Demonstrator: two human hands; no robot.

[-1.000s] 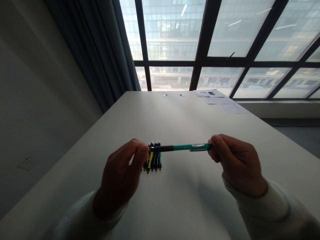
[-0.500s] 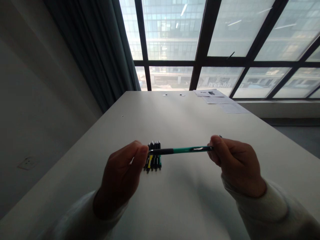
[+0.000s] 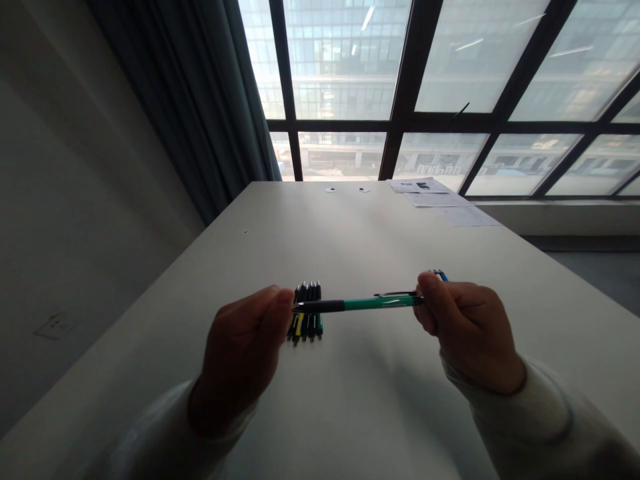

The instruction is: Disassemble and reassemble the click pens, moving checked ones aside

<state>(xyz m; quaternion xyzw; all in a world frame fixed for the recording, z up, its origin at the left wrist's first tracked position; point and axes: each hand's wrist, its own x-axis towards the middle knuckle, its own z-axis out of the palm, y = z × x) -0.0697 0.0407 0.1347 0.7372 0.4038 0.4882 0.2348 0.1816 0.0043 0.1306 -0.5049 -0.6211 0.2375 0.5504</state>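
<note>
Above the table (image 3: pixel 370 420), short of its far edge, the left hand (image 3: pixel 245 343) and right hand (image 3: pixel 470 330) pinched a green pen (image 3: pixel 363 304), hiding both extremes; the left partly overlapped a row of pens (image 3: pixel 311 327); a blue object (image 3: pixel 443 275) behind the right was mostly hidden.

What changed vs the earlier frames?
The green-and-black pen rolled about its long axis: its clip went from the lower edge, across the front, to the upper edge. Something blue now shows behind the right hand. The left hand still pinches the tip end; the pen row stayed.
</note>
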